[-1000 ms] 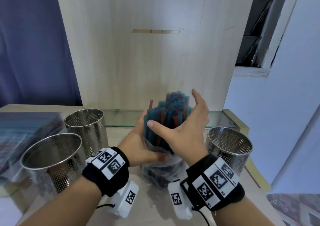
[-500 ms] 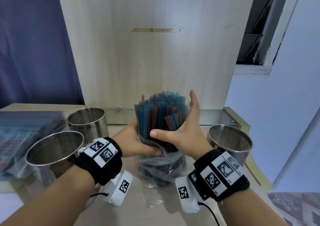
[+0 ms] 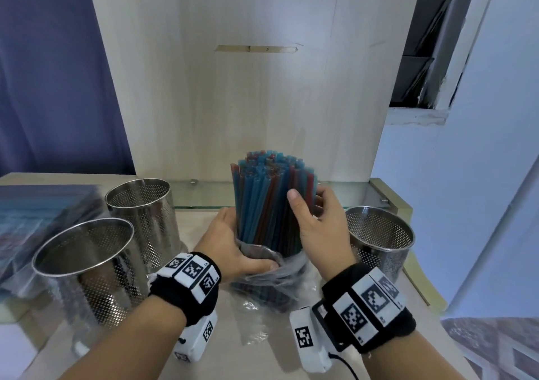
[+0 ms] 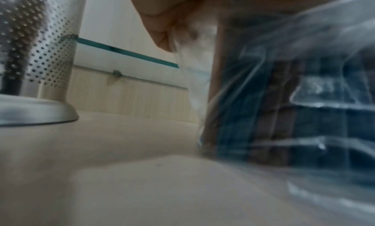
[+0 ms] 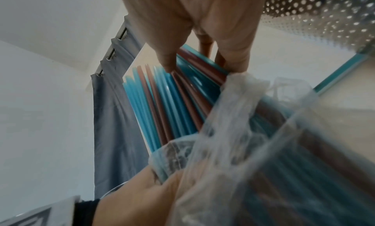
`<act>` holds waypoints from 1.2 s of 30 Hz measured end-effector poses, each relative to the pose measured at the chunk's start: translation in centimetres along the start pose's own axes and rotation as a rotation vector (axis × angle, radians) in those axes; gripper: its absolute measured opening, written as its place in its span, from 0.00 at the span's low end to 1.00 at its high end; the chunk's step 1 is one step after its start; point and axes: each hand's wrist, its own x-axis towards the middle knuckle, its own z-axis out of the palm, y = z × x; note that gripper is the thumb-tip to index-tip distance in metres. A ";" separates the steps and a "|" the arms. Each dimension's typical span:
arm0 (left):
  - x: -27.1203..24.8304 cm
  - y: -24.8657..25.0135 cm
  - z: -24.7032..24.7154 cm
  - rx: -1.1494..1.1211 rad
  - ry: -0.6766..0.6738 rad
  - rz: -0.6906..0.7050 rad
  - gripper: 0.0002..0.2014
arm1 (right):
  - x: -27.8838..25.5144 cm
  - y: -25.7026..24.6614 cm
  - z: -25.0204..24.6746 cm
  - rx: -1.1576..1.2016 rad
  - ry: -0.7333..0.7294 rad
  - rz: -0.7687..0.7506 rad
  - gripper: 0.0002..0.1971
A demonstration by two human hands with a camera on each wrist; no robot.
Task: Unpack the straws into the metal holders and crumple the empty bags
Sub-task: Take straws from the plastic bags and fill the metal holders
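A thick bundle of blue and red straws (image 3: pixel 269 201) stands upright on the table, its lower part still inside a clear plastic bag (image 3: pixel 272 274) pushed down into folds. My left hand (image 3: pixel 233 245) grips the bunched bag low on the bundle's left side. My right hand (image 3: pixel 318 222) wraps the bare straws (image 5: pixel 172 101) higher up, thumb in front, fingers behind. Three perforated metal holders stand empty: two on the left (image 3: pixel 87 266) (image 3: pixel 143 216) and one on the right (image 3: pixel 382 245). In the left wrist view the bag (image 4: pixel 294 109) and straw bottoms rest on the table.
A flat pack of more bagged straws (image 3: pixel 38 222) lies at the far left. A wooden panel (image 3: pixel 248 87) rises behind a glass strip (image 3: pixel 204 195). The table edge (image 3: pixel 420 280) runs just right of the right holder. A dark curtain (image 3: pixel 52 73) hangs back left.
The straw bundle now stands higher out of the bag, which has slid down. My right hand went from flat against the straws to wrapped round them.
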 end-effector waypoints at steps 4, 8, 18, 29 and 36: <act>0.4 -0.2 1.0 0.016 -0.024 0.049 0.46 | 0.0 0.0 -0.4 -0.158 -0.048 -0.005 0.13; 0.4 -0.4 1.6 0.166 0.017 0.024 0.50 | 0.5 -0.4 -0.5 -0.294 -0.052 -0.016 0.10; -0.4 0.6 1.3 -0.062 0.009 -0.052 0.58 | 0.8 -2.2 -1.2 -0.305 -0.059 0.052 0.07; -0.3 0.5 1.4 -0.166 0.017 -0.025 0.52 | 2.2 -4.9 -1.5 -0.183 -0.090 0.145 0.09; -0.4 0.5 1.5 -0.196 0.007 -0.032 0.51 | 3.2 -6.4 -1.5 -0.099 -0.073 0.198 0.12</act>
